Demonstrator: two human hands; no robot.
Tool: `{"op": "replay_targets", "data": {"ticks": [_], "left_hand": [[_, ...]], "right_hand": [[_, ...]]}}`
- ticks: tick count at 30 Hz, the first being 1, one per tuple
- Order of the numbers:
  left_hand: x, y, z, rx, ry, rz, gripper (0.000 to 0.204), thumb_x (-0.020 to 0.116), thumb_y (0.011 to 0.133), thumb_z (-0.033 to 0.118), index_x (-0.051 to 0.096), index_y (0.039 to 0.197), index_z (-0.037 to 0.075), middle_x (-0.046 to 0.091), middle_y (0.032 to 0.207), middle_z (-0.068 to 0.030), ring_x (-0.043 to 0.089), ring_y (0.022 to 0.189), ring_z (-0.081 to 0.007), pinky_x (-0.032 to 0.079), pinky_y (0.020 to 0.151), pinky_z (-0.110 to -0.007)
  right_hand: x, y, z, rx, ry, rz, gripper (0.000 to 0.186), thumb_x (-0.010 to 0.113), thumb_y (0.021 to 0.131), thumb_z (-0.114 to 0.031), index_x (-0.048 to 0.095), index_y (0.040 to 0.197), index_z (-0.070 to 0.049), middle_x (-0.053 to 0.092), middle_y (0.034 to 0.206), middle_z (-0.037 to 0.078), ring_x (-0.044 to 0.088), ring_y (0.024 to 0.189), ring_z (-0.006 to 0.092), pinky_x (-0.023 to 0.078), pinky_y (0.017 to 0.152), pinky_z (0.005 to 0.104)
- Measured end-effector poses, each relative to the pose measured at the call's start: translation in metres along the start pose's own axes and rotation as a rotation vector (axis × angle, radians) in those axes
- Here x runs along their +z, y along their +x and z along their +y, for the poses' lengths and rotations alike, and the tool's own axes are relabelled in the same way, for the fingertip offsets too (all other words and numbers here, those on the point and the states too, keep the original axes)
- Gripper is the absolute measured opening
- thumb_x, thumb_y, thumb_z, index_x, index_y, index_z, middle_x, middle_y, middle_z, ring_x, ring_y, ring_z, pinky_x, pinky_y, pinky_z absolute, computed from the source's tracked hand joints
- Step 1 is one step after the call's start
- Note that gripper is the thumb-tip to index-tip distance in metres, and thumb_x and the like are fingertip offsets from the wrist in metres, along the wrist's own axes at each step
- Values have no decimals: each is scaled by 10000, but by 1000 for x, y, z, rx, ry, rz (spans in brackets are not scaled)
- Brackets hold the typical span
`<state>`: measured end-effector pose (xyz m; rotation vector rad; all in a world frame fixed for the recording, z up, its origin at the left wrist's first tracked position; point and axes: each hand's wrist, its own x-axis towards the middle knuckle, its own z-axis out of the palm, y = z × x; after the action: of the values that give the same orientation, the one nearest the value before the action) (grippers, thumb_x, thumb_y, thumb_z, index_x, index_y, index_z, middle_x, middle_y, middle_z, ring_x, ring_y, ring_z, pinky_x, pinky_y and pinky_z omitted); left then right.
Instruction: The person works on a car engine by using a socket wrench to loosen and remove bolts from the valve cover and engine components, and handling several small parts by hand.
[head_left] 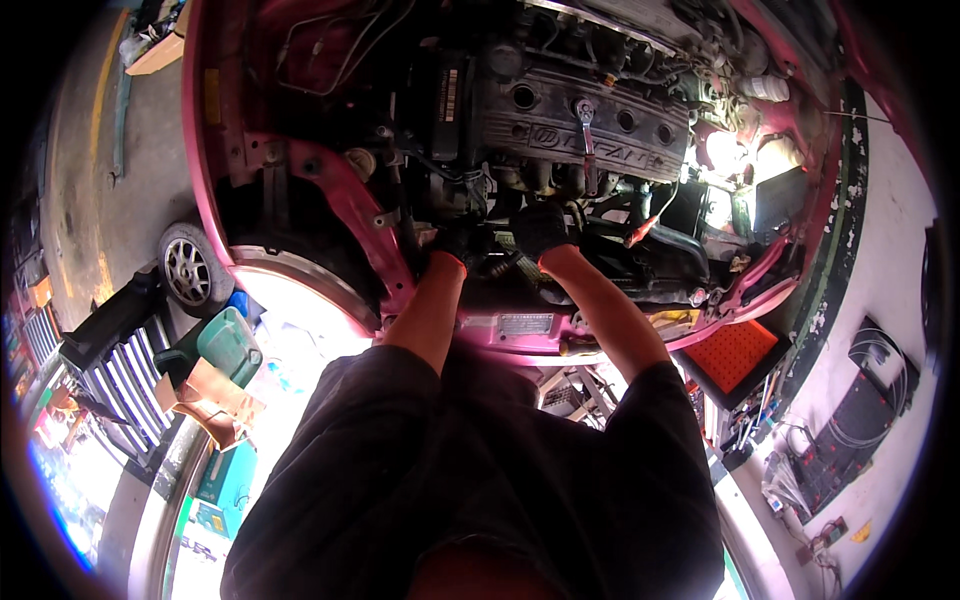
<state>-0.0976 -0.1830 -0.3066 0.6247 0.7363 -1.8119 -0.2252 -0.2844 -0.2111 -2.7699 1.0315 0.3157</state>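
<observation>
Engine bay of a pink car, seen from above the front edge, taken against the valve cover (585, 125) as landmark: far left of it and outside the car, a wheel (187, 270) on the concrete floor, with a green can (230, 345) just below that; nearer, left of the cover, the pink inner wing strut (345, 205) running down toward the front panel; left hand (450, 243), in a dark glove with an orange cuff, below and left of the cover, sunk among dark hoses at the front of the engine, grip not readable in the shadow; right hand (540, 230), gloved the same, directly below the cover and close beside the left hand, curled down onto a dark part there, whether it clasps anything cannot be told; ratchet (586, 135) lying untouched on top of the cover, head toward the rear, handle pointing to the front; red-handled tool (645, 230) below and right of the cover, among the hoses; orange tray (735, 352) well below and right of it, beyond the front panel
</observation>
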Motion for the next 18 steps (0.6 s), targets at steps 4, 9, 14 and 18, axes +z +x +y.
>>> {"op": "replay_targets", "data": {"ticks": [4,9,14,18], "left_hand": [[29,-10,-7,18,78,204,217,537,919,209,574,1094,85,632,947,-114,628,819,-230,559,702,-367],[29,-18,-5,-32,115,159,239,529,927,249,579,1091,82,645,946,-109,638,828,-239,562,656,-365],[-45,26,4,40,207,10,274,484,944,284,579,1103,83,642,976,-106,635,843,-243,555,712,-393],[11,3,3,46,109,-2,282,476,945,290,580,1103,80,639,994,-103,628,865,-240,547,734,-396]], "right_hand": [[70,-6,9,112,-13,-125,188,542,744,-158,724,751,-114,684,706,83,667,666,242,498,659,409],[24,-9,7,-68,-32,-217,209,527,767,-169,721,823,-115,694,757,74,675,770,258,487,829,392],[-28,13,-17,-135,-104,-24,273,529,788,-165,693,992,-87,692,920,135,649,944,316,437,945,436],[-72,42,-42,-155,64,-329,280,530,792,-161,692,999,-64,685,956,173,648,943,341,448,922,458]]}}
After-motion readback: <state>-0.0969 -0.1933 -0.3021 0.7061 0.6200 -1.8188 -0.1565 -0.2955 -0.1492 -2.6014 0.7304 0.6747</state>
